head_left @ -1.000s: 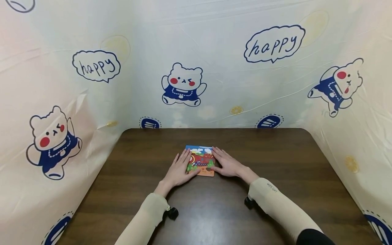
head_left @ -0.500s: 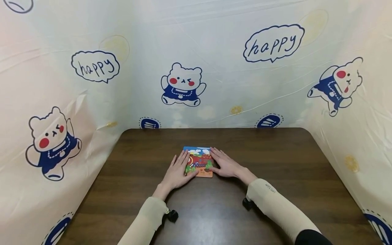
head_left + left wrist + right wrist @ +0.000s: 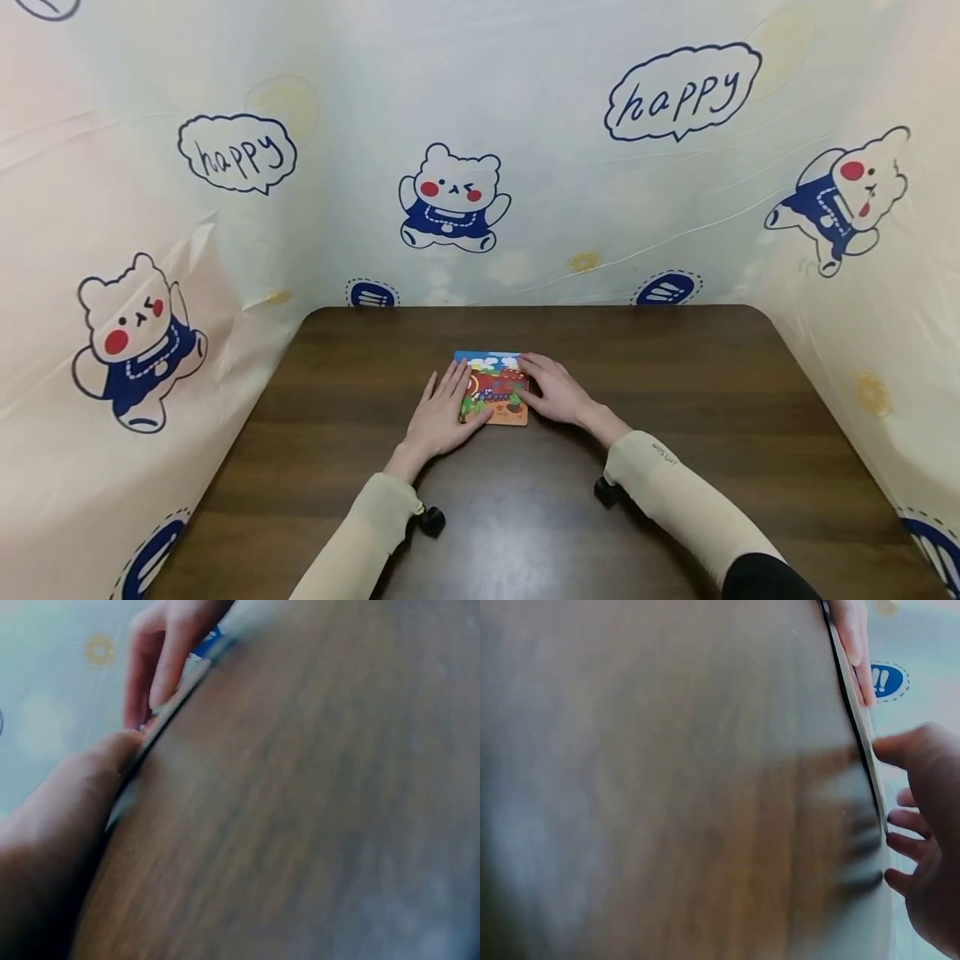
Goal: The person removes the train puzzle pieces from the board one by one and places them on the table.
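Observation:
A small square picture board (image 3: 498,388), printed with blue sky, a red train-like shape and orange ground, lies flat toward the far side of the table. My left hand (image 3: 438,421) rests along its left side, fingers straight and thumb over the near left corner. At the right side is my right hand (image 3: 558,395), its fingers slightly bent and spread, fingertips right at the edge. In the right wrist view the board's thin edge (image 3: 860,720) runs between the left fingers (image 3: 849,630) and the right hand (image 3: 930,825). Neither hand curls round the board.
The brown wooden table (image 3: 495,508) has rounded far corners. A pale curtain (image 3: 540,100) printed with bears and "happy" bubbles hangs behind it and along both sides. Small black devices (image 3: 431,522) sit at both wrists beside beige sleeves.
My right fingers have bent a little and shifted slightly at the board's right edge. The left hand keeps its place on the board. The head view has tilted slightly down.

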`<state>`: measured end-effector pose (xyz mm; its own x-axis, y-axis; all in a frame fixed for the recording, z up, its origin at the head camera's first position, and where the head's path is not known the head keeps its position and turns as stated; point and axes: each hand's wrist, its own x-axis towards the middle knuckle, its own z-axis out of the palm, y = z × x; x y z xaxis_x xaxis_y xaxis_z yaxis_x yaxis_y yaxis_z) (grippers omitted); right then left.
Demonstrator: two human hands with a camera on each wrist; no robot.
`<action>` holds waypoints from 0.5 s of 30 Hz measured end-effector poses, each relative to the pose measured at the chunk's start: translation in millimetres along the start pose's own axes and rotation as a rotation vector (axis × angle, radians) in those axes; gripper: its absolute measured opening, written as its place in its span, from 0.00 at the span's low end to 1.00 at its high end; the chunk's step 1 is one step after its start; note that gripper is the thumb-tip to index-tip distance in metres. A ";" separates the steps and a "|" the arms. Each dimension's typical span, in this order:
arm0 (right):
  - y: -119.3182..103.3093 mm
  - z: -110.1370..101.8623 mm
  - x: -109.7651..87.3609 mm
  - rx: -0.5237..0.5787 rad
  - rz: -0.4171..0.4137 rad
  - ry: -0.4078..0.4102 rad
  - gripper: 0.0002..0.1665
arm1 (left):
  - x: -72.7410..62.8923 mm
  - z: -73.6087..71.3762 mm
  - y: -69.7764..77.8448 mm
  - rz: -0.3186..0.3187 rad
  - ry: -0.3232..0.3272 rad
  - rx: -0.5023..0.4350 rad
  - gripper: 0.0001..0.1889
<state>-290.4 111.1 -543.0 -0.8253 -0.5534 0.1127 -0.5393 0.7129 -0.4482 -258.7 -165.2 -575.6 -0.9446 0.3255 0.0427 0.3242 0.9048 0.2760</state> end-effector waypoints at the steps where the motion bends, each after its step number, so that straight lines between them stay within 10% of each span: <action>1: -0.4 0.4 0.3 -0.005 0.005 0.024 0.38 | 1.1 0.1 0.8 0.003 -0.001 -0.001 0.54; 15: -1.5 14.4 14.7 0.113 0.040 0.198 0.31 | 2.6 1.1 0.2 -0.020 0.000 0.023 0.55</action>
<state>-299.3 95.8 -553.4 -0.8686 -0.4220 0.2597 -0.4922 0.6738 -0.5512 -261.0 -163.8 -576.5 -0.9509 0.3073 0.0374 0.3064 0.9172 0.2548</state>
